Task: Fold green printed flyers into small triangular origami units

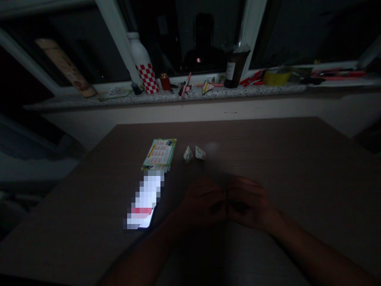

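My left hand (202, 204) and my right hand (248, 202) rest side by side on the brown table (297, 159), fingers curled and knuckles touching. The room is dark, and whatever sits between the fingers is hidden. Just beyond the hands lie two small folded paper shapes (194, 153). A stack of printed paper sheets (160, 154) lies to the left of them. Next to my left hand is a lit phone (145, 200), screen up.
A stone window sill (268, 92) runs along the back. On it stand a white bottle with red checks (143, 63), a dark jar (235, 67), a small red can (165, 81), another folded paper piece (206, 86), pens and a yellow object (275, 76).
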The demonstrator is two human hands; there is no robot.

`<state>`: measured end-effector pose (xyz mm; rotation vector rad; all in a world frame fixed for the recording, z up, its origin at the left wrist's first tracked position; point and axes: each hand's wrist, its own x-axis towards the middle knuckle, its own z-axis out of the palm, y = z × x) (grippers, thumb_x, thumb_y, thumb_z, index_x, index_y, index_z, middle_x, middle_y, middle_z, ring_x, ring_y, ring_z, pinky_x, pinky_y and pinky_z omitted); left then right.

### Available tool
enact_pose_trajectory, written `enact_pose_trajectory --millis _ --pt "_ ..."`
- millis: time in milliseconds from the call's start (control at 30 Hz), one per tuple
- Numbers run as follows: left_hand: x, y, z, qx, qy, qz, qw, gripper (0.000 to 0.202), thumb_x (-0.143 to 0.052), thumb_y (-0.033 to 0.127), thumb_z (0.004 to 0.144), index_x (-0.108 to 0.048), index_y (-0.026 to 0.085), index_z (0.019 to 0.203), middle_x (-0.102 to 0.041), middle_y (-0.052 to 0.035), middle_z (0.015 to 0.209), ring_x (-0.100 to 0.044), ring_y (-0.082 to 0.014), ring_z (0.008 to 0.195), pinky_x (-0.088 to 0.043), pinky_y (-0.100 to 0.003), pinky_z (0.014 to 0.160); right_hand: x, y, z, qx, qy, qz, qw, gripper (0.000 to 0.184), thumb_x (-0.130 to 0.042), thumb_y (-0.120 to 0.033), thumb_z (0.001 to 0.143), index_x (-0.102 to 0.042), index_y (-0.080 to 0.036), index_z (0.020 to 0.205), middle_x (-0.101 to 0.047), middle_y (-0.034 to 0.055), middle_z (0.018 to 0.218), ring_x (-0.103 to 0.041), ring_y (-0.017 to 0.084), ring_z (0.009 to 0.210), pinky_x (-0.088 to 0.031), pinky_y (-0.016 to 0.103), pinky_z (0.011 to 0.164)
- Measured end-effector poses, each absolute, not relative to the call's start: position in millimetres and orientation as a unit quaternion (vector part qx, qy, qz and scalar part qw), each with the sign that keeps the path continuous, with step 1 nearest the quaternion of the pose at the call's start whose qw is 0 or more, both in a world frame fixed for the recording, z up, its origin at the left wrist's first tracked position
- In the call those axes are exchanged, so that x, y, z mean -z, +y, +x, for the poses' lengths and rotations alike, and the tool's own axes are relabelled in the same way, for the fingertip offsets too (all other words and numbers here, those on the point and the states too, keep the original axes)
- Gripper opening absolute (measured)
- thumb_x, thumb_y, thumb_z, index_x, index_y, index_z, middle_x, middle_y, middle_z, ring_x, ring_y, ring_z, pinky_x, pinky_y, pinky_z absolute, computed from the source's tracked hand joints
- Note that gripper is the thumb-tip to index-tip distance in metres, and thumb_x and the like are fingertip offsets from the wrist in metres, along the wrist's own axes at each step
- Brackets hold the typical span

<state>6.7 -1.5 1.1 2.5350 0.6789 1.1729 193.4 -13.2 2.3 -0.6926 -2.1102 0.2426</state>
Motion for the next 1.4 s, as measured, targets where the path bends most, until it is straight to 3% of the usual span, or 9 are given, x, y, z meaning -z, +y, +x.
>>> enact_pose_trajectory --millis 400,600,833,1100,1400 --pt "-9.9 2.4 -4.4 -0.444 0.273 0.839 0.159 0.005 -0.059 0.014 0.074 -0.061 0.019 0.077 -0.066 -0.0034 0.075 -0.062 -0.0143 0.072 -0.051 -0.026 0.066 -2.1 -8.7 209.7 -0.098 -0.833 -0.317 0.442 0.012 -0.06 -0.01 0.07 -0.056 -0.021 0.071 -0.058 0.0008 0.062 -0.056 0.016 0.058 -0.046 0.03 0.055" --pt "-18.3 5.5 -22.0 -0.471 0.368 0.785 0.165 0.009 -0.061 0.01 0.072 -0.06 0.018 0.075 -0.063 -0.0004 0.078 -0.06 -0.0117 0.07 -0.048 -0.022 0.063 -4.1 -3.8 227.3 -0.097 -0.814 -0.341 0.46 0.015 -0.061 -0.008 0.07 -0.055 -0.022 0.072 -0.059 0.0012 0.065 -0.058 0.017 0.061 -0.047 0.031 0.057" --pt "-11.6 4.1 -9.9 -0.403 0.3 0.848 0.168 0.005 -0.061 0.016 0.071 -0.059 0.017 0.075 -0.064 -0.0032 0.075 -0.06 -0.0156 0.074 -0.049 -0.028 0.069 -7.2 -9.8 207.9 -0.099 -0.824 -0.311 0.463 0.023 -0.066 -0.012 0.07 -0.059 -0.021 0.091 -0.064 0.005 0.078 -0.062 0.02 0.072 -0.051 0.035 0.063" --pt "-7.8 1.0 0.7 -0.402 0.249 0.872 0.125 0.003 -0.06 0.018 0.075 -0.059 0.017 0.077 -0.066 -0.0036 0.077 -0.059 -0.0154 0.076 -0.048 -0.029 0.073 1.1 -12.6 200.7 -0.086 -0.859 -0.258 0.434 0.016 -0.065 -0.01 0.077 -0.063 -0.017 0.092 -0.065 0.0052 0.077 -0.058 0.017 0.07 -0.047 0.036 0.066" --pt "-9.6 1.2 1.0 -0.403 0.263 0.869 0.118 0.002 -0.057 0.019 0.075 -0.058 0.018 0.076 -0.065 -0.0027 0.077 -0.059 -0.0153 0.076 -0.048 -0.029 0.074 -1.0 -13.5 201.8 -0.116 -0.851 -0.257 0.443 0.019 -0.065 -0.007 0.075 -0.062 -0.015 0.092 -0.065 0.0066 0.079 -0.058 0.018 0.072 -0.046 0.036 0.067"
